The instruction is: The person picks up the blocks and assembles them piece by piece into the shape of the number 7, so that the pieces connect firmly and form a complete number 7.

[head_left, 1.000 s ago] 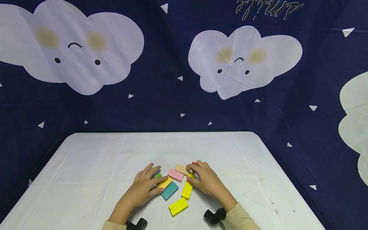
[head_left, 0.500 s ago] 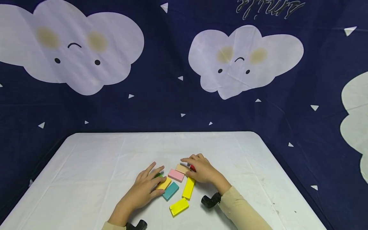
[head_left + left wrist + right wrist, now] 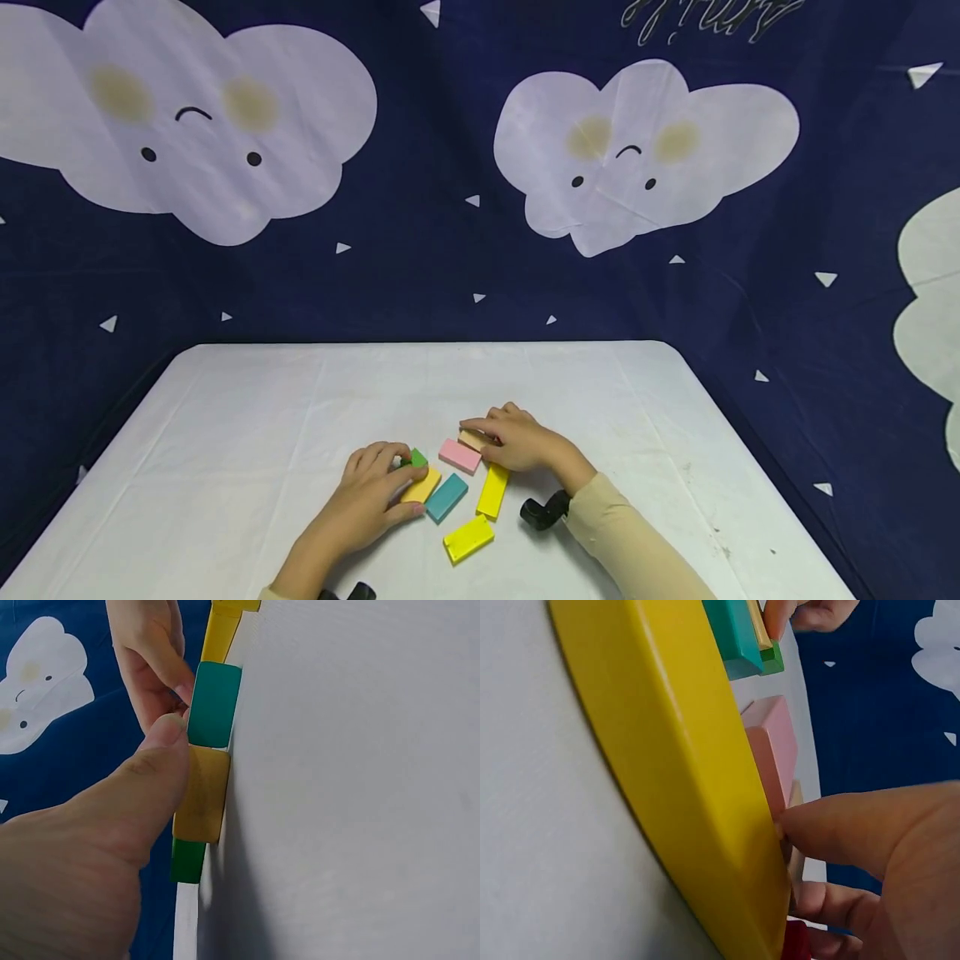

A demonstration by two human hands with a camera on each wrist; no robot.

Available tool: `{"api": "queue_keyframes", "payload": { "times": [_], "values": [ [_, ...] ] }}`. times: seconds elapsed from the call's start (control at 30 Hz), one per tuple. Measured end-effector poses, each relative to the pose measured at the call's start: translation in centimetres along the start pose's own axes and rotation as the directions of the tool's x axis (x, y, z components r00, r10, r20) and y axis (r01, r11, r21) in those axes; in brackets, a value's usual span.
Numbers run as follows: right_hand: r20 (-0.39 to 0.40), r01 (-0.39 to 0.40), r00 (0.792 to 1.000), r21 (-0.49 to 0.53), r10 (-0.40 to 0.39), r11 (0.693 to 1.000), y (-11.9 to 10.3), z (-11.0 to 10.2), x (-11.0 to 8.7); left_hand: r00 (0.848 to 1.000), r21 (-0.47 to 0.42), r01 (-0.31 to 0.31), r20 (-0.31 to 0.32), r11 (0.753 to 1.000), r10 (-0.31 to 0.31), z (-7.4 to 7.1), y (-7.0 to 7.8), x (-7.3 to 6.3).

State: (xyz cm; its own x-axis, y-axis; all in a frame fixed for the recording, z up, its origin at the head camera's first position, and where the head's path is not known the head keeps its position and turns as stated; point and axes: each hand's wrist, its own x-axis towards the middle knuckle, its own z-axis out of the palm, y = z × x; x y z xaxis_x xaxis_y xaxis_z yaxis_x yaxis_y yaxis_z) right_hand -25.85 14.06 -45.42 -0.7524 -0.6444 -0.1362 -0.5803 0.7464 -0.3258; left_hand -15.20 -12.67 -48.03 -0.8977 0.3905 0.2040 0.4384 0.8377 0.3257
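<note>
Small rectangular blocks lie on the white table. My left hand [image 3: 367, 496] bends over an orange-yellow block [image 3: 422, 485], pinching it between thumb and index finger, with the other fingertips by a green block [image 3: 417, 458]. A teal block [image 3: 447, 497] lies just right of it. On the right, my right hand [image 3: 521, 439] has its thumb and fingers at opposite sides of a beige block [image 3: 474, 440], pinching it. A pink block [image 3: 459, 456] sits beside that one. A red block [image 3: 796, 941] shows under the fingers in the right wrist view; the head view hides it.
Two bright yellow blocks lie nearer the front: one yellow block [image 3: 492, 492] by the right thumb, another yellow block [image 3: 468, 539] below it. Behind the white table [image 3: 300, 392] hangs a dark blue cloth [image 3: 420, 275] with clouds. Black wrist mounts [image 3: 545, 510] sit at both wrists.
My right hand has moved left and away from me, from the yellow block to the beige one. My left fingers have curled in, and the orange-yellow block has slid slightly left, off the teal one.
</note>
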Motion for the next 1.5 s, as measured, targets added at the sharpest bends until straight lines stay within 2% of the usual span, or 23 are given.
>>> {"api": "queue_keyframes", "payload": {
  "times": [0.13,0.3,0.53,0.63,0.9,1.17,1.5],
  "values": [
    [-0.029,-0.031,0.999,0.004,0.031,1.000,-0.1,0.2,0.2,1.000,0.013,0.004,-0.005,1.000,-0.004,0.0,0.0,-0.3],
    [-0.045,-0.052,0.998,0.033,0.054,0.998,-0.1,0.0,0.2,0.999,-0.013,0.032,0.016,0.999,-0.032,0.2,-0.1,-0.4],
    [-0.009,-0.037,0.999,0.079,0.037,0.996,0.6,0.0,0.2,0.997,-0.135,0.080,0.009,0.988,-0.079,1.0,-0.9,-0.5],
    [-0.012,-0.030,0.999,0.083,0.031,0.996,0.7,0.1,0.1,0.996,-0.184,0.082,-0.006,0.979,-0.084,1.3,-1.2,-0.6],
    [-0.109,-0.062,0.991,0.092,0.072,0.994,0.5,0.6,0.1,0.998,-0.231,0.036,-0.037,0.972,-0.046,1.6,-1.7,-0.6],
    [-0.160,-0.074,0.983,0.130,0.094,0.989,0.7,1.0,0.1,0.998,-0.235,0.036,-0.041,0.971,-0.047,1.6,-1.6,-0.7],
    [-0.230,-0.105,0.962,0.176,0.145,0.979,1.2,1.8,0.5,0.995,-0.256,0.074,-0.048,0.964,-0.089,1.5,-1.5,-0.7]
  ]
}}
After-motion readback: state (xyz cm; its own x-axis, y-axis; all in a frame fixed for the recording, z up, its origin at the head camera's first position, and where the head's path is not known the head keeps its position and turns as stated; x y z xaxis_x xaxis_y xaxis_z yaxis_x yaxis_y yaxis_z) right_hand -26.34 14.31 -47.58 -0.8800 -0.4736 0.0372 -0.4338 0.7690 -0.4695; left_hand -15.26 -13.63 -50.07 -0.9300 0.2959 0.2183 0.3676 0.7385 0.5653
